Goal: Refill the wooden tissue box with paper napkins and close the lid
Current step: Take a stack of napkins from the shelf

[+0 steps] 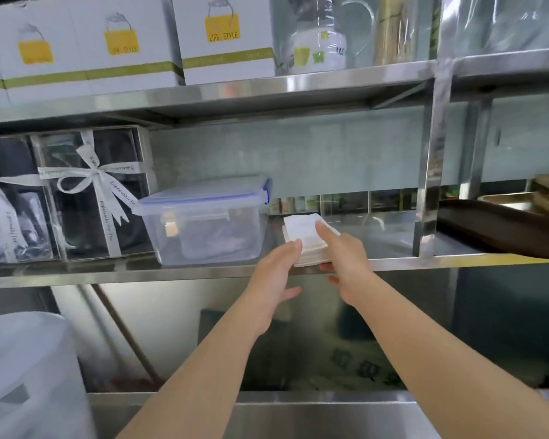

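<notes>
A stack of white paper napkins (303, 231) lies at the front edge of the steel middle shelf (203, 270). My right hand (346, 258) grips the stack, with a finger on top and the other fingers under its near edge. My left hand (274, 274) touches the stack's left side with the thumb tip, its fingers spread below the shelf edge. No wooden tissue box is in view.
A clear plastic container (206, 218) with a blue-clipped lid stands just left of the napkins. Ribbon-tied gift boxes (89, 191) fill the far left. White cartons (225, 39) sit on the upper shelf. A dark tray (501, 229) lies at right, a white bin (26, 375) at lower left.
</notes>
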`<action>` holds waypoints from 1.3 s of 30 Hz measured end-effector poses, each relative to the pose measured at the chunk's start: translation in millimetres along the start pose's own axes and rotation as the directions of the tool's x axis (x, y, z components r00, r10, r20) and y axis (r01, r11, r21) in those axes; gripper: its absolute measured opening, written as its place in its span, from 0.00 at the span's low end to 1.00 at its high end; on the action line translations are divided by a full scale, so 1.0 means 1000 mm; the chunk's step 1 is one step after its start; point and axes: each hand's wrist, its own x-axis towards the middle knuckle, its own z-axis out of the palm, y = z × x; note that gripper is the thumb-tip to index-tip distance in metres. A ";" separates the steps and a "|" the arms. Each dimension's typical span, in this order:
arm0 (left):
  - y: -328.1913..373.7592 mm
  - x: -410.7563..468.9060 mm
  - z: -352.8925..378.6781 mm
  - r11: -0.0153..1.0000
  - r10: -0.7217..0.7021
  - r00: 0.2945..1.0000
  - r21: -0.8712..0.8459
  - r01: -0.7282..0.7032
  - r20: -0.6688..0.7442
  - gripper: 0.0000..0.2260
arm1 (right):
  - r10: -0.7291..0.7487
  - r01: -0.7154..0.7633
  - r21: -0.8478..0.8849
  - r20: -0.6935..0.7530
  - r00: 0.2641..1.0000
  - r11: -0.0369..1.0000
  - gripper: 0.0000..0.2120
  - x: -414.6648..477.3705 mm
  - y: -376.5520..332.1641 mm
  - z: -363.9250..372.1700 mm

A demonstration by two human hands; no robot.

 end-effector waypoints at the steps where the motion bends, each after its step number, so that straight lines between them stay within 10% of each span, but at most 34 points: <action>1: 0.000 -0.001 0.001 0.999 -0.011 1.000 -0.034 0.011 -0.023 0.18 | -0.011 0.010 -0.015 -0.033 0.999 1.000 0.12 0.000 0.002 0.001; 12: -0.006 -0.006 -0.003 0.901 -0.212 0.970 -0.408 0.149 -0.115 0.16 | 0.016 0.005 0.151 -0.136 0.991 0.989 0.06 -0.002 0.008 0.006; 23: -0.031 -0.021 -0.013 0.754 -0.346 0.928 -0.548 0.363 0.138 0.32 | 0.111 -0.173 0.247 0.246 0.963 0.954 0.16 -0.044 0.021 -0.041; 39: -0.038 -0.147 -0.033 0.816 -0.572 0.819 -0.071 0.574 0.046 0.20 | 0.299 -0.303 -0.026 0.268 0.916 0.953 0.10 -0.150 0.043 -0.042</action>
